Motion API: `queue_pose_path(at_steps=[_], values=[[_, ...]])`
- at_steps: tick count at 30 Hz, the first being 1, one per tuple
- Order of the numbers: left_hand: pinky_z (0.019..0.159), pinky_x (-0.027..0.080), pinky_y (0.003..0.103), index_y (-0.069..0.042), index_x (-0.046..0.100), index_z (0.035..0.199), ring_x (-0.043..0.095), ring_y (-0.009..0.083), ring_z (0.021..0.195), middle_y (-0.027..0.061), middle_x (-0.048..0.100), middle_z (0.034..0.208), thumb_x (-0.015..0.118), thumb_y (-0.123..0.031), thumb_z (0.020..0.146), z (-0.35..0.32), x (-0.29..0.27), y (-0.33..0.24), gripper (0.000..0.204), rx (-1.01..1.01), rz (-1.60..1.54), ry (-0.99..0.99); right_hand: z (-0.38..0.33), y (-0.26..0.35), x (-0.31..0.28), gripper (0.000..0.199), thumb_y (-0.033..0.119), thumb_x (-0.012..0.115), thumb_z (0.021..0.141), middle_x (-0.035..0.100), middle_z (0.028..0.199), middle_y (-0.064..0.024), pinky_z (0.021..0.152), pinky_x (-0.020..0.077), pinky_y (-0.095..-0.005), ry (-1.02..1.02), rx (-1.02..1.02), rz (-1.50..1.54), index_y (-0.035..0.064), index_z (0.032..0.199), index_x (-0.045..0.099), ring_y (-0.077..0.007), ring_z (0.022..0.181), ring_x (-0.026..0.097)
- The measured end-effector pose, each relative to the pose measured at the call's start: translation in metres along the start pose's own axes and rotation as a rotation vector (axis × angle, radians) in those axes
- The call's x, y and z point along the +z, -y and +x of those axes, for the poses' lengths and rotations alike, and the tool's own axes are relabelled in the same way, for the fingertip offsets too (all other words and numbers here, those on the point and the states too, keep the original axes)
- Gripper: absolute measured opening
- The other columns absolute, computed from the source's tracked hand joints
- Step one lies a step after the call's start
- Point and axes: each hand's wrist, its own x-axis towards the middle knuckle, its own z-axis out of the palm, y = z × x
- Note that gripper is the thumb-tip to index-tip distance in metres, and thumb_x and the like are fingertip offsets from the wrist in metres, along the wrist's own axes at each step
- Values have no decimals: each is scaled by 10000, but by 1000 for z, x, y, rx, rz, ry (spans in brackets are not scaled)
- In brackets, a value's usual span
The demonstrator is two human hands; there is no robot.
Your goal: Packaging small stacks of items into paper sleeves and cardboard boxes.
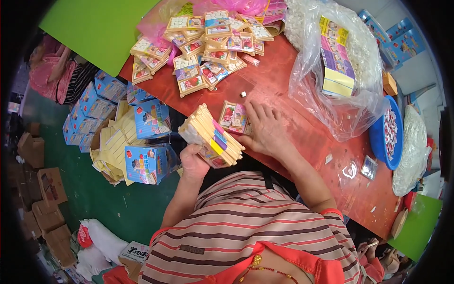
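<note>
My left grip holds a cream stack labelled pink, purple, yellow; my right grip, fingers spread, touches a strawberry-labelled pack.

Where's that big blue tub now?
In the head view, the blue tub is far on the right, by the red table's right edge, just below and right of the big clear plastic bag.

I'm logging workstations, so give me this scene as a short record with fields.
Left hand: holds a stack of packs, tilted
Right hand: at the right end of a single pack
Surface: red table
Far side: heap of packs, loosely piled
Right edge: blue basin of small pieces
Left, off the table: blue boxes
</note>
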Motion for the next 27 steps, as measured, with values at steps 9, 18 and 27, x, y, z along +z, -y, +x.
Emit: queue_pose_path(at_steps=[9, 18, 27], values=[[1005, 445, 488, -47, 446, 1345, 580, 307, 1134, 124, 590, 1252, 638, -152, 661, -3, -1, -4, 718, -9, -44, 78, -10, -23, -2, 588, 305, 656, 803, 579, 1149, -200, 825, 504, -375, 28, 545, 1254, -3, 1285, 522, -274, 995, 604], [1045, 410, 463, -82, 449, 1371, 551, 305, 1182, 121, 572, 1295, 555, -174, 601, -1, 37, 18, 783, -149, -79, 96, -54, -32, -9, 599, 361, 455, 927, 488, 1326, -273, 956, 478, -517, 203, 489, 2529, -12, 1390, 381, -404, 1148, 562], [1054, 396, 473, -37, 441, 1365, 549, 317, 1185, 144, 568, 1297, 563, -145, 587, 6, 53, 37, 795, -315, -101, 117, -78, -43, 7, 543, 325, 424, 941, 527, 1300, -244, 985, 460, -499, 75, 626, 2655, -20, 1360, 426, -373, 1140, 572]])
